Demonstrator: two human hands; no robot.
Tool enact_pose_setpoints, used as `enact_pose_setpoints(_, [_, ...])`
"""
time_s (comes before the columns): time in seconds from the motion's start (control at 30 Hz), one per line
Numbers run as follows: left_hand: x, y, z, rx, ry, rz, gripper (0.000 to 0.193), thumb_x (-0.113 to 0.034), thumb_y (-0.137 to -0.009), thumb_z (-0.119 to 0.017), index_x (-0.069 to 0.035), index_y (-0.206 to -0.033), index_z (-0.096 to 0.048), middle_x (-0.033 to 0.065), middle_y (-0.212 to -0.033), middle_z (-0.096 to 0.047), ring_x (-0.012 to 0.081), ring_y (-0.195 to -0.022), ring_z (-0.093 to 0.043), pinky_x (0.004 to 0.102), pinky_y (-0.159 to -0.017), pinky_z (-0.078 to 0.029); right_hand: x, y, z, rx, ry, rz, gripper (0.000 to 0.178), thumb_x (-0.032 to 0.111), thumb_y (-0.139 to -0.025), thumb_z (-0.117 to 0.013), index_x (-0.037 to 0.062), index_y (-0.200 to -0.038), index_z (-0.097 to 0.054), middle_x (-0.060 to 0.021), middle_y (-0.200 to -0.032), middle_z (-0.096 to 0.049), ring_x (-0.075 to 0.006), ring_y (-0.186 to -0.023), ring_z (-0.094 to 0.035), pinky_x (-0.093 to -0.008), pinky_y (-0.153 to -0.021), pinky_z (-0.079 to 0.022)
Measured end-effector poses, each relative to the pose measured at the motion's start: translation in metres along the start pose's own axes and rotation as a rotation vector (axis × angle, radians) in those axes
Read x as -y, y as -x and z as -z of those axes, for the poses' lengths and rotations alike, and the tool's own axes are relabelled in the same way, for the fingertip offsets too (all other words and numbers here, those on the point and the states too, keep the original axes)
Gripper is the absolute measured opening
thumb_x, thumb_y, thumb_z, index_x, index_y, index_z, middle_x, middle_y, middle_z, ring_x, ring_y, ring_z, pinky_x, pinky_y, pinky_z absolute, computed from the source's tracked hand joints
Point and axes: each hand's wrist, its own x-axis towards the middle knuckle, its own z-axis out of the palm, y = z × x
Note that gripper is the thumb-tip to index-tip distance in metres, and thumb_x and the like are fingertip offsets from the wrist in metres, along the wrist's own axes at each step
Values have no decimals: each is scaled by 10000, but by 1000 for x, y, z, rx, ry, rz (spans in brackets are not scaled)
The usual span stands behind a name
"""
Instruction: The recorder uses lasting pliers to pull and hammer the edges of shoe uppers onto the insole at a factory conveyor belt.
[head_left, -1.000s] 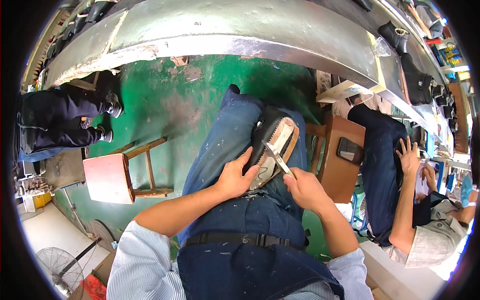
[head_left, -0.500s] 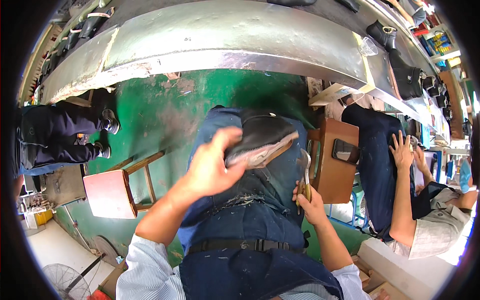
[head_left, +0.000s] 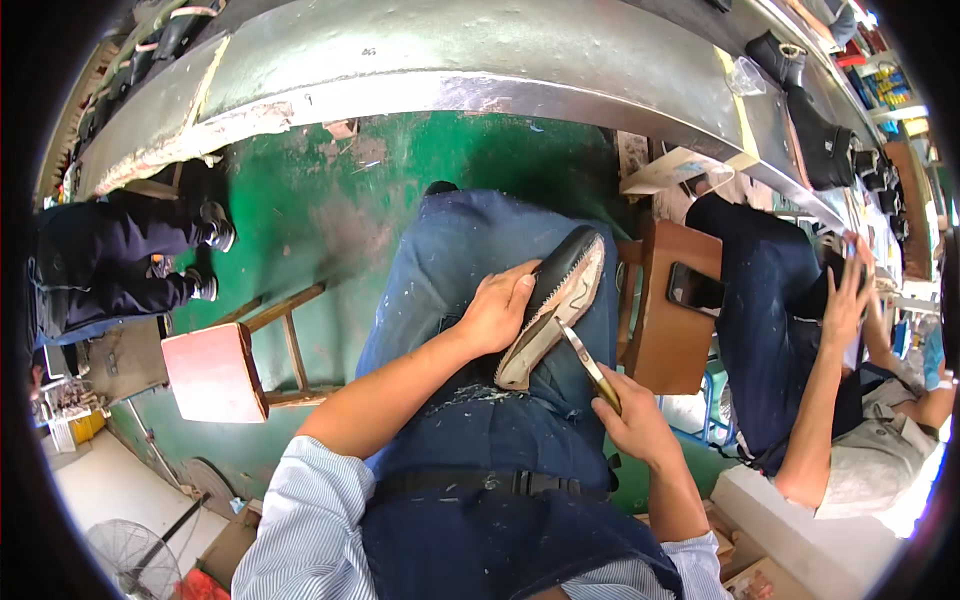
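My left hand (head_left: 497, 312) is closed round the side of a black shoe (head_left: 560, 295), which rests across my lap on blue work trousers. The shoe lies tilted with its pale underside turned up toward the right; a toothed edge runs along the black upper. In my right hand (head_left: 633, 420) is a pair of pincers (head_left: 583, 352) with metal jaws and yellowish handles. Their tip is at the middle of the shoe's underside, apparently touching it. My fingers partly hide the handles and the shoe's left side.
A long metal bench (head_left: 450, 50) crosses ahead, with black boots (head_left: 815, 145) at its right. A phone (head_left: 695, 289) lies on a brown stool (head_left: 675, 345) to my right, beside a co-worker's leg and hands. A pinkish stool (head_left: 215, 375) stands at left, near another person's legs.
The shoe has been turned, its toe now pointing away and its underside facing up more. My right hand has brought the pincers up from beside my thigh to the shoe.
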Motion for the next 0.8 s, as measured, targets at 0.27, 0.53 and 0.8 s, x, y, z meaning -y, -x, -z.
enact_pose_setpoints(0.27, [-4,9,-6,-78,-115,-50,446,-272,-1057,-290,-27,-1392,-453,205,-1360,-519,362,-1291,-460,467,-1097,-273,11,-13,23,74,91,70,532,97,-859,-629,-79,-1335,-470,-294,-1266,-566,-425,-1176,-562,-390,-1008,-438])
enact_pose_setpoints(0.53, [-6,12,-7,-83,-92,-46,455,-273,-1056,-293,-15,-1407,-425,203,-1386,-493,350,-1320,-437,494,-1147,-209,34,-42,59,255,250,60,533,132,-867,-633,-77,-1324,-455,-311,-1132,-602,-455,-1055,-586,-445,-905,-478])
enact_pose_setpoints(0.8, [-7,18,-10,-88,-59,-92,468,-271,-1043,-308,3,-1415,-385,208,-1400,-464,360,-1344,-401,537,-1154,-186,45,-73,85,425,578,57,261,211,-873,-634,25,-1056,-622,-196,-897,-679,-389,-857,-656,-475,-747,-526])
